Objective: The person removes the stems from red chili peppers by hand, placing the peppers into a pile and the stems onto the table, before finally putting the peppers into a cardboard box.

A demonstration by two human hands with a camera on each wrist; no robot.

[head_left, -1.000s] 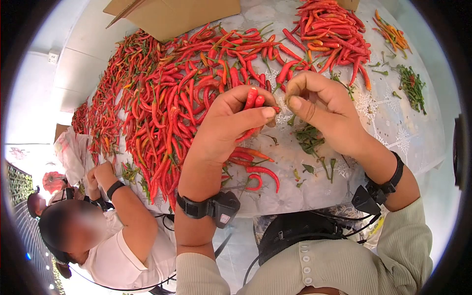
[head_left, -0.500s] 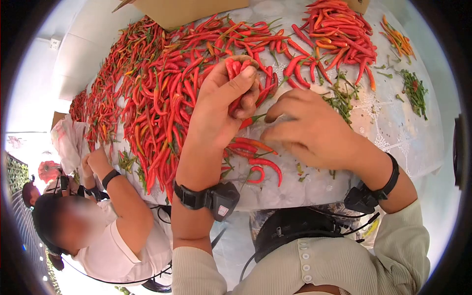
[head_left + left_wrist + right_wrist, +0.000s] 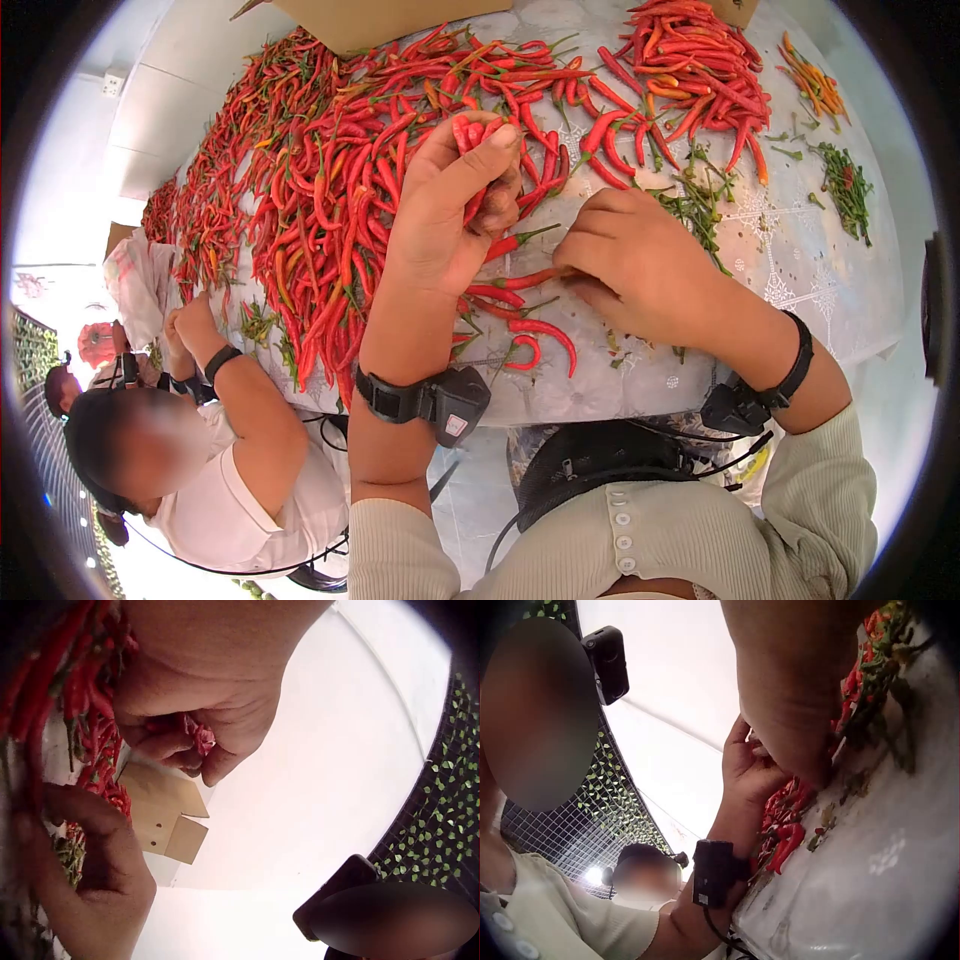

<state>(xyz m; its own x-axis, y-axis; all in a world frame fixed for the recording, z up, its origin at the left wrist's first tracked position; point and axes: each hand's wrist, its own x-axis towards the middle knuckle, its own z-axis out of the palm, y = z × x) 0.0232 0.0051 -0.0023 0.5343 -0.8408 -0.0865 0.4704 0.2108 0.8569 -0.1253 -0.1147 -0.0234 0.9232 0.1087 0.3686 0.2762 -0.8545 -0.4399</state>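
Note:
Several red chilies (image 3: 478,132) are held in my left hand (image 3: 450,205), its fingers curled round them and the thumb lying over the top. In the left wrist view, pale-ended chilies (image 3: 201,738) poke out of that fist. Lower and to the right, my right hand (image 3: 655,265) pinches the end of an orange-red chili (image 3: 530,279) lying just above the tabletop. A few loose chilies (image 3: 548,334) rest below it, near the table's front edge. In the right wrist view the fingertips of my right hand (image 3: 799,712) are hidden.
A large chili heap (image 3: 330,200) covers the table's left side. A smaller red pile (image 3: 700,65) lies at the back right, with green stems (image 3: 845,185) and orange chilies (image 3: 812,80) farther right. Cardboard (image 3: 390,22) stands behind. Another person (image 3: 240,450) sits at the left.
My hands were together and have moved apart. The left moved up with its chilies; the right moved down over the table and has taken hold of an orange-red chili's end.

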